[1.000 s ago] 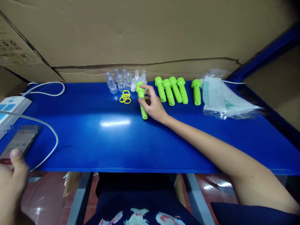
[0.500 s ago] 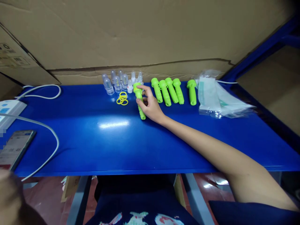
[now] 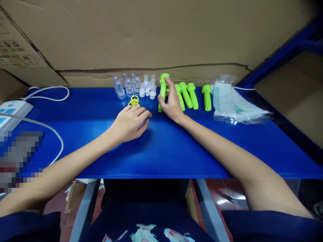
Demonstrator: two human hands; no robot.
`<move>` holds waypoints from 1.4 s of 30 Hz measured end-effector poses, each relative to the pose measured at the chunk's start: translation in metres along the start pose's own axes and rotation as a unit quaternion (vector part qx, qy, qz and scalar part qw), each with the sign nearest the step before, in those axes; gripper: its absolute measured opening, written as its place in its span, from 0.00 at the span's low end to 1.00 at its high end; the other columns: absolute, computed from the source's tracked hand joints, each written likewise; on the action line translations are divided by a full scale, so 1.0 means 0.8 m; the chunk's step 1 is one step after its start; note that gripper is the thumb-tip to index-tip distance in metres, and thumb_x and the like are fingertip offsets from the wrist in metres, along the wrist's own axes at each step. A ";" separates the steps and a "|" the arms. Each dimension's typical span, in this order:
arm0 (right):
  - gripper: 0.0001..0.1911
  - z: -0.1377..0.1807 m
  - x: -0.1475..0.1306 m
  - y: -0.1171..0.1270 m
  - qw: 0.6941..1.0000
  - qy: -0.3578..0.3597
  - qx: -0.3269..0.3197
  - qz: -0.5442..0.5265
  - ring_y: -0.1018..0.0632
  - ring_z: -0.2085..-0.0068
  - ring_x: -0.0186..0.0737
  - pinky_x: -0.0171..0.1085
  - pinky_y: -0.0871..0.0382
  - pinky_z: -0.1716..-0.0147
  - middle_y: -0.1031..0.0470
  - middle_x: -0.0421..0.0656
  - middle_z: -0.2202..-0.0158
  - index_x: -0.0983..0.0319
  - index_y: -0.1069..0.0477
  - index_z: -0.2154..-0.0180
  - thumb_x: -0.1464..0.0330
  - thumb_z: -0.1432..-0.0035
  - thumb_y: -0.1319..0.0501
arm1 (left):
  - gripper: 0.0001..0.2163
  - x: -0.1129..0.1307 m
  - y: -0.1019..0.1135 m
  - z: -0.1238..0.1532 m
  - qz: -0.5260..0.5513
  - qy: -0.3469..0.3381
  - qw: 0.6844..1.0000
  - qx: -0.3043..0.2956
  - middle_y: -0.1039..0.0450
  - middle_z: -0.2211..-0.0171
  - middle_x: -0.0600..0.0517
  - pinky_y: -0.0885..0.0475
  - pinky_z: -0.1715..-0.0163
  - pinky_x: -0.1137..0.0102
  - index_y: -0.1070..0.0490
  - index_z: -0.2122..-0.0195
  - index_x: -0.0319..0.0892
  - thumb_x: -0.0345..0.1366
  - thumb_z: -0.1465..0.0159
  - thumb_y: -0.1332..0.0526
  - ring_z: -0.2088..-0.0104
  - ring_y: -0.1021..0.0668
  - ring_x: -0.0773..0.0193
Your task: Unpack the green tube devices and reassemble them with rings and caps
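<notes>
My right hand (image 3: 173,102) is closed on a lime-green flashlight (image 3: 163,88), thumb on its body and forefinger up by its head. It stands tilted at the left end of a row of similar green flashlights (image 3: 186,95), partly covered by the hand. My left hand (image 3: 131,123) hovers palm down over the table, fingers loosely bent and apart, nothing visible in them. Just beyond its knuckles lie several yellow rings (image 3: 134,99), partly hidden. Behind them stand clear plastic domed caps (image 3: 120,89) and smaller clear bulb pieces with white bases (image 3: 152,92).
One more green flashlight (image 3: 207,97) lies apart at the right, beside clear plastic bags (image 3: 234,104). A white power strip (image 3: 15,112) with a cable (image 3: 54,131) and a pixelated dark object (image 3: 21,154) are at the left. Cardboard (image 3: 141,37) walls the back of the blue table (image 3: 161,158).
My right hand has carried the green flashlight rightward and back to the row. My left hand has come from the lower left edge to the front of the yellow rings.
</notes>
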State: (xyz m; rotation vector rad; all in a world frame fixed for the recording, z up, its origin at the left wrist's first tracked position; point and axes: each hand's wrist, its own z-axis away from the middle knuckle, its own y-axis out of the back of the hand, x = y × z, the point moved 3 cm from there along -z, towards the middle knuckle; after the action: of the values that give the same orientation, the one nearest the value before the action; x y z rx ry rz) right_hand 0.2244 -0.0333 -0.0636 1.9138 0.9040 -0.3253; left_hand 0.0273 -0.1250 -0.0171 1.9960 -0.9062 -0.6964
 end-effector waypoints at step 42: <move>0.20 -0.012 0.032 0.028 0.939 -0.131 -0.041 0.316 0.27 0.40 0.66 0.59 0.44 0.42 0.26 0.64 0.42 0.71 0.30 0.44 0.67 0.31 0.47 | 0.13 -0.081 -0.079 -0.056 0.038 0.098 0.994 -0.008 0.17 0.58 0.41 0.30 0.59 0.61 0.23 0.52 0.36 0.32 0.32 0.45 0.56 0.17 0.50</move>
State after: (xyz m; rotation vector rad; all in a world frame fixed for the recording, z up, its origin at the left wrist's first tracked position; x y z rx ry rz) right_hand 0.2563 -0.0192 -0.0584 1.9127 0.1000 -0.1430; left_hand 0.0436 -0.0272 -0.0385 1.9663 -0.8507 -0.4543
